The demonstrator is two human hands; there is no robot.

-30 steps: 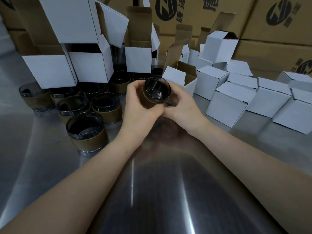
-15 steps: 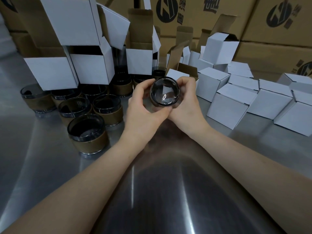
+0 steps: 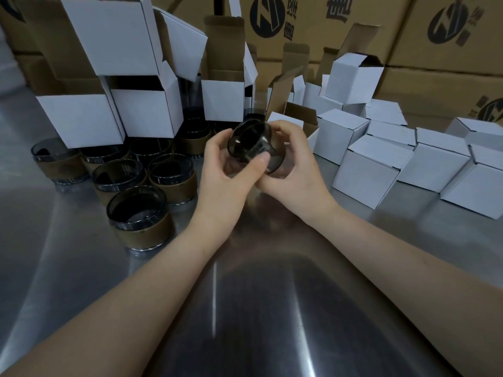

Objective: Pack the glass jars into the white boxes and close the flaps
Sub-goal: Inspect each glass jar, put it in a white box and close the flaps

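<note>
A dark smoked glass jar point(image 3: 249, 142) is held in mid-air above the steel table, tilted on its side. My left hand point(image 3: 226, 170) grips it from the left, thumb across its front. My right hand point(image 3: 295, 161) curls round it from the right and behind. Right behind the jar stands a small white box point(image 3: 285, 119) with its brown flaps open. Several more jars with brown sleeves point(image 3: 140, 216) stand at the left. Open white boxes point(image 3: 79, 119) are stacked behind them.
Closed white boxes point(image 3: 367, 170) lie in a cluster at the right. Large brown cartons point(image 3: 435, 36) form a wall at the back. The shiny steel table point(image 3: 258, 308) stretches toward me.
Both hands have turned the jar: a second ago its mouth faced up toward me, then its base faced me, and now it lies tilted sideways. The hands stayed in about the same place.
</note>
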